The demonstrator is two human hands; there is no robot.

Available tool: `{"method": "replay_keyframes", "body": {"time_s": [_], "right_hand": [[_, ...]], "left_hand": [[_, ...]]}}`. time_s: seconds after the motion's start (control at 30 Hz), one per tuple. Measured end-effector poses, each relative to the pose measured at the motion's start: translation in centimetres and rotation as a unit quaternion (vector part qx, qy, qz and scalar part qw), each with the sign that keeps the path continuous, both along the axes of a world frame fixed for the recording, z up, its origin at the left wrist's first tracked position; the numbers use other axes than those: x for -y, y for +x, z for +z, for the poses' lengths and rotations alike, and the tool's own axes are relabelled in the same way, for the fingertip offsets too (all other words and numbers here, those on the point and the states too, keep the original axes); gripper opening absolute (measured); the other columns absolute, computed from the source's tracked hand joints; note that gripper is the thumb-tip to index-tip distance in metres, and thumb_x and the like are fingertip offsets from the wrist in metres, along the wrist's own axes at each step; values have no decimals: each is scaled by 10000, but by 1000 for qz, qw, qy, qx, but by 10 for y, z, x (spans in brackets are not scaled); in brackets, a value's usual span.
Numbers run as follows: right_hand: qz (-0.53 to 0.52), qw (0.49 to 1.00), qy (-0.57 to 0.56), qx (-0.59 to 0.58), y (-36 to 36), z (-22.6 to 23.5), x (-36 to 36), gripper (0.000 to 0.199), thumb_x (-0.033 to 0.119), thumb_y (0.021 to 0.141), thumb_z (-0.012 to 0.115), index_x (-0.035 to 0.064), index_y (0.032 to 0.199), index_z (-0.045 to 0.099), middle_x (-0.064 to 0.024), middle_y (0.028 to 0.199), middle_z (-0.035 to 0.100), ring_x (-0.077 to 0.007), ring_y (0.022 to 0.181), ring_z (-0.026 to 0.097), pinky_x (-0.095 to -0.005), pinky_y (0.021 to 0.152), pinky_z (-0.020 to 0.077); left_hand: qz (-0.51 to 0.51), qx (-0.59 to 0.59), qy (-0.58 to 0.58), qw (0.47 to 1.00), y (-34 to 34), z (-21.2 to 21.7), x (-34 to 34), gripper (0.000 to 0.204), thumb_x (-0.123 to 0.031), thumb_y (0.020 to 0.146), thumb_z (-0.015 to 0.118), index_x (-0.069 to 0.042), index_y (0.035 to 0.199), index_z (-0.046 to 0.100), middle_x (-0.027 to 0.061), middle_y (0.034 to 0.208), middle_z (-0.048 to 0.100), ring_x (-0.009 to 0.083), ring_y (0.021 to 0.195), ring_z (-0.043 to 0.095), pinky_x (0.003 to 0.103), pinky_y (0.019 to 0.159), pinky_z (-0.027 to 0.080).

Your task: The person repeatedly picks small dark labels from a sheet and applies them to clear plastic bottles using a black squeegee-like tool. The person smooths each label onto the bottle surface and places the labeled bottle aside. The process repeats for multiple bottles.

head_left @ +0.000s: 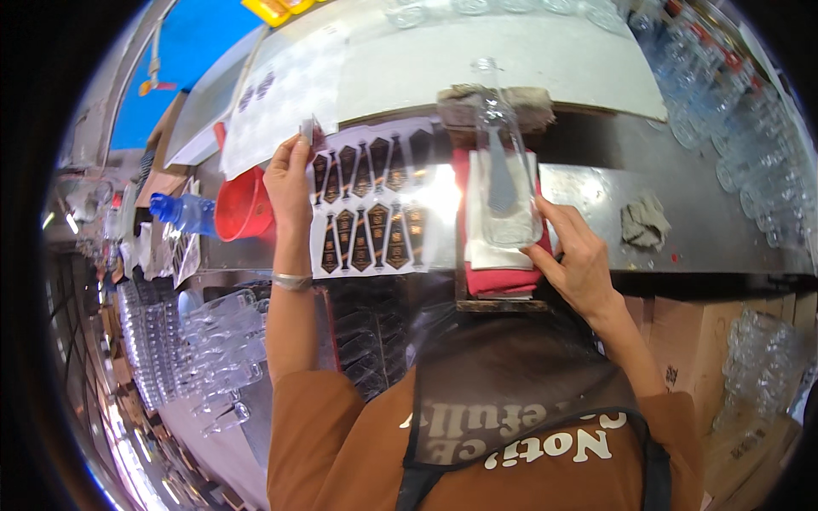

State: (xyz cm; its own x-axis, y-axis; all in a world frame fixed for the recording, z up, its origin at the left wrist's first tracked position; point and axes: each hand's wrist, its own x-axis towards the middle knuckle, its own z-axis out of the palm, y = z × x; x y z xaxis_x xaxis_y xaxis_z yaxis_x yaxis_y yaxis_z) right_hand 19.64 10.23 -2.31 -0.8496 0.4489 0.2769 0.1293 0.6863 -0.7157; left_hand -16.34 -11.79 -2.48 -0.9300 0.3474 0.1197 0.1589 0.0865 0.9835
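Observation:
A clear glass bottle (511, 228) lies on a pad of white cloth (503, 257) over red cloth (498, 283), its neck resting on a rolled, stained towel (537, 106). A grey necktie-shaped patch (501, 179) shows on the bottle. My right hand (582, 260) grips the bottle near its base with thumb and fingers. Raised over the bench at left, my left hand (291, 175) pinches a small, partly clear and reddish flat piece (313, 134); its kind is unclear. Below that hand is a sheet of black and gold necktie-shaped decals (369, 234).
A white sheet (294, 94) lies beyond my left hand, with a red bucket (243, 209) and blue bottle (183, 213) to its left. A crumpled rag (645, 223) sits at right. Many clear bottles (707, 111) crowd the far right; more glassware (221, 341) stands lower left.

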Motion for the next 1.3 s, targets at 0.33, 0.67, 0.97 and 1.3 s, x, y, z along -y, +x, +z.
{"method": "replay_keyframes", "body": {"time_s": [0.33, 0.67, 0.97, 1.3], "right_hand": [[-9, 999, 32, -16, 0, -2, -1, 596, 214, 788, 775, 26, 1317, 573, -175, 1093, 666, -319, 755, 690, -411, 665, 561], [-11, 999, 46, -6, 1, 2, -1, 580, 167, 765, 811, 10, 1283, 601, -154, 1102, 663, -328, 887, 687, -395, 707, 567], [54, 971, -233, 2, -7, 10, -38, 435, 151, 916, 704, 9, 1312, 595, -68, 1146, 666, -67, 641, 575, -245, 586, 476], [69, 966, -250, -6, -48, -10, -54, 547, 342, 947, 690, -54, 1305, 570, -79, 1108, 660, -62, 740, 619, -233, 679, 500]], "left_hand": [[-252, -556, -142, 779, 168, 53, -95, 424, -145, 787, 803, -91, 1192, 692, 122, 1334, 640, 262, 1271, 587, 412, 1104, 431], [-282, -381, -130, 871, 177, 26, -90, 389, -222, 891, 708, -108, 1262, 680, 232, 1557, 376, 398, 1441, 370, 486, 1173, 290], [-278, -325, -135, 894, 173, 20, -104, 565, -196, 825, 775, -150, 1367, 618, 248, 1563, 340, 402, 1419, 389, 458, 1137, 362], [-254, -231, -75, 936, 185, 8, -100, 455, -128, 911, 678, -121, 1361, 619, 185, 1510, 432, 336, 1359, 483, 426, 1105, 408]]}}
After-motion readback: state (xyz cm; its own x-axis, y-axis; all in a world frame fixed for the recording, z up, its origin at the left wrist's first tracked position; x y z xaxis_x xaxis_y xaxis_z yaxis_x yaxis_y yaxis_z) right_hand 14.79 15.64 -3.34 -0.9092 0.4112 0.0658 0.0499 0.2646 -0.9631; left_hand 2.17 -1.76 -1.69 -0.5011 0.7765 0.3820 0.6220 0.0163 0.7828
